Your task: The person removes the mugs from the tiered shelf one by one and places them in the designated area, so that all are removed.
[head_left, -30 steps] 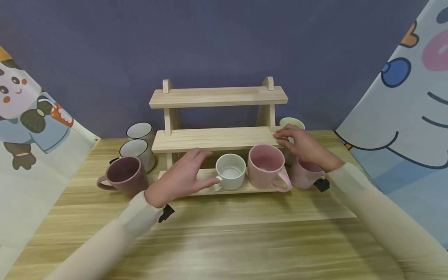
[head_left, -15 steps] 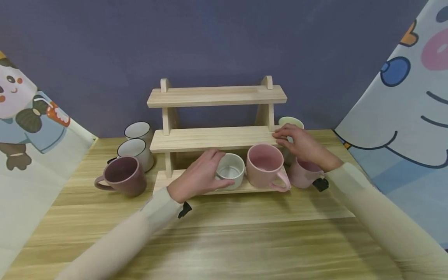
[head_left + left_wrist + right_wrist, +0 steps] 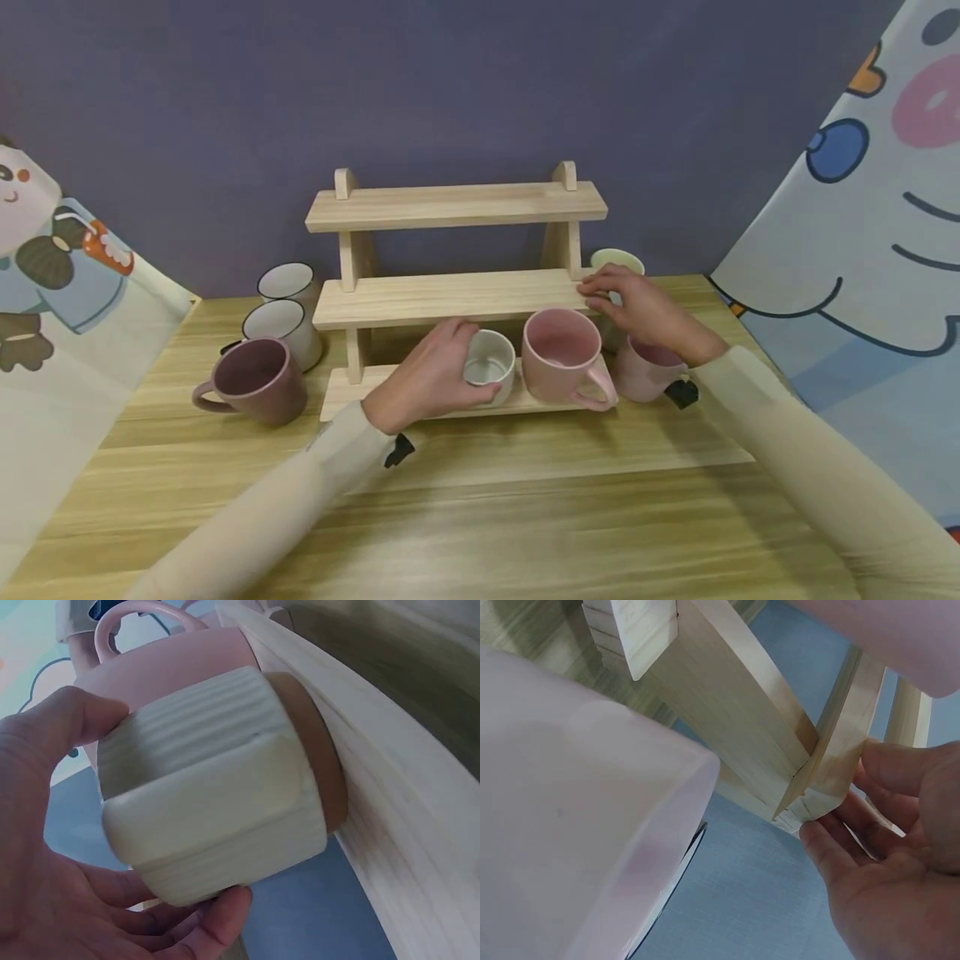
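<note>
A small off-white ribbed mug with a brown base stands on the lowest board of a three-tier wooden shelf. My left hand grips this mug, thumb on one side and fingers on the other; its handle faces the left wrist camera. Just right of it sits a larger pink mug, its handle toward the front right. My right hand holds the right end of the middle board, with the thumb and fingers at its edge.
Left of the shelf stand a plum mug and two white dark-rimmed mugs. To the right, a lighter pink mug and a pale green-rimmed mug stand partly behind the right hand. A dark blue wall rises behind.
My left hand has moved right and closed round the off-white mug. The right hand stays at the end of the middle board. The head view has shifted slightly.
</note>
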The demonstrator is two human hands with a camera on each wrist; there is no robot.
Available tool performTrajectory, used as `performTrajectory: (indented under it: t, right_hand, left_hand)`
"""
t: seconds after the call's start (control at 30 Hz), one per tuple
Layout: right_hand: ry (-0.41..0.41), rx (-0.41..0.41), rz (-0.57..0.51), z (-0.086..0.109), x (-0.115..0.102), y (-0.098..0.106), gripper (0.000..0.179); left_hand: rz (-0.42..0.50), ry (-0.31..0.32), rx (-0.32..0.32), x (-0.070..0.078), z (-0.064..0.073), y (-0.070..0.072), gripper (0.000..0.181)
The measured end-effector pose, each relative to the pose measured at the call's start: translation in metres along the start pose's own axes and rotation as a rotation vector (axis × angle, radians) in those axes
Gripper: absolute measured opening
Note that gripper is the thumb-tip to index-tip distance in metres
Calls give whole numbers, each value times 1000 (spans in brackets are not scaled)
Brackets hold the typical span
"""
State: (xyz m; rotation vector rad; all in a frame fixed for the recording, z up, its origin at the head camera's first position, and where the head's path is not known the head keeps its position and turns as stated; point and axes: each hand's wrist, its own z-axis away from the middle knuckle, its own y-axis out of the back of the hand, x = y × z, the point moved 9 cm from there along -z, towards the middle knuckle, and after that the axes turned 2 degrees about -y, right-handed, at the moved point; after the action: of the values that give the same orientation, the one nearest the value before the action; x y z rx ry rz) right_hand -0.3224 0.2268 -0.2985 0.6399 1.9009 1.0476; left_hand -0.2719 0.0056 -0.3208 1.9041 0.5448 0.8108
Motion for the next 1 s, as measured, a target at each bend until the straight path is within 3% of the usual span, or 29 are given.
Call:
performTrajectory:
  t: [0.17, 0.33, 0.6, 1.0]
  right_hand:
    - [-19, -15, -8, -1, 0, -2, 24]
    - [-1, -5, -11, -1, -1, -1, 23]
    - [24, 10, 2, 0, -2, 0, 23]
    - [56, 31, -18, 1, -3, 2, 22]
  left_hand:
    - [18, 10, 17, -7, 9, 9, 76]
    - [33, 26, 52, -15, 18, 28, 71]
    - [-8, 65, 81, -27, 32, 50, 72]
    - [-66, 63, 104, -38, 72, 80, 78]
